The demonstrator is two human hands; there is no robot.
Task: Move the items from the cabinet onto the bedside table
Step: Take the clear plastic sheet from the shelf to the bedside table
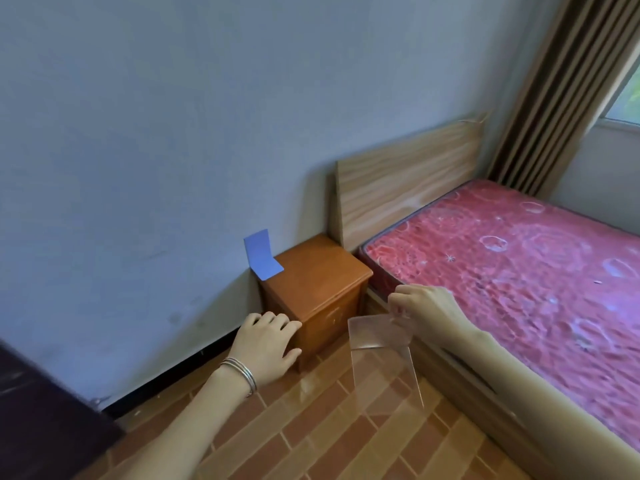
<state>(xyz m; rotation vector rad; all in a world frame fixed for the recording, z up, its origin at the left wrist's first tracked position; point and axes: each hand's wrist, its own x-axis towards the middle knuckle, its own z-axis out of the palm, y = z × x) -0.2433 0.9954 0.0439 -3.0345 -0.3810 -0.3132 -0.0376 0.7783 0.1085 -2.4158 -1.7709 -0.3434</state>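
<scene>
A small brown wooden bedside table [322, 282] stands against the wall beside the bed. A blue L-shaped bookend [261, 256] sits on its back left corner, its upright leaf against the wall. My right hand [427, 311] pinches the top of a clear acrylic L-shaped stand [384, 355], which hangs in the air in front of the table's right side. My left hand [268, 344] hovers empty near the table's front left corner, fingers loosely curled, bracelets on the wrist.
A bed with a red patterned mattress [519, 271] and a wooden headboard [408, 178] fills the right. A dark cabinet edge [38, 420] shows at lower left. Brick-pattern floor [311, 434] lies below, brown curtains [561, 84] at top right.
</scene>
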